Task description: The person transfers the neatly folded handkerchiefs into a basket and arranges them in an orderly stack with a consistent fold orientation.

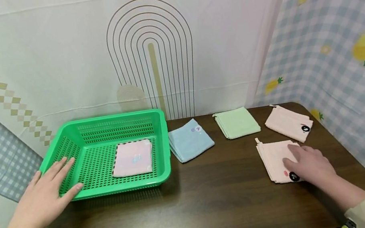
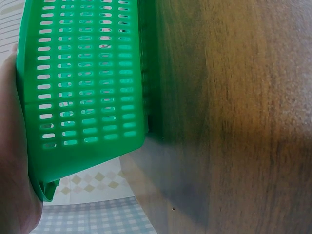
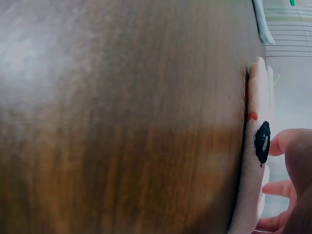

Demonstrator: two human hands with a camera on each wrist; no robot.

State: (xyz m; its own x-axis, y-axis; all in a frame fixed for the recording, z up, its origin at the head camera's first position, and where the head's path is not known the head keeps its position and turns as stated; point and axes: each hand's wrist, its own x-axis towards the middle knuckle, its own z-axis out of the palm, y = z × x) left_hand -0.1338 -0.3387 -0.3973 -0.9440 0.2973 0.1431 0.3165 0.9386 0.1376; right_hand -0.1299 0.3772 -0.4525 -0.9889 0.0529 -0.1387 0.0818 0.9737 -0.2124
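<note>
My left hand [image 1: 43, 195] rests on the near left corner of a green plastic basket [image 1: 118, 188], its fingers straight and spread over the rim. The slotted basket wall [image 2: 87, 92] fills much of the left wrist view. Inside the basket lies a folded pink towel [image 1: 133, 158] with a dark striped edge. At the right, my right hand [image 1: 311, 163] touches the top of a folded pale pink towel [image 1: 273, 157] with a black eye mark and a hanging loop. Thumb and fingers lie loosely on that towel [image 3: 254, 161] in the right wrist view.
A folded blue towel [image 1: 190, 142] lies just right of the basket. Beyond it are a folded green towel [image 1: 238, 123] and another pale pink towel [image 1: 287, 122] near the back right corner. Printed cloth hangs behind and beside the dark wooden table [image 1: 200, 216].
</note>
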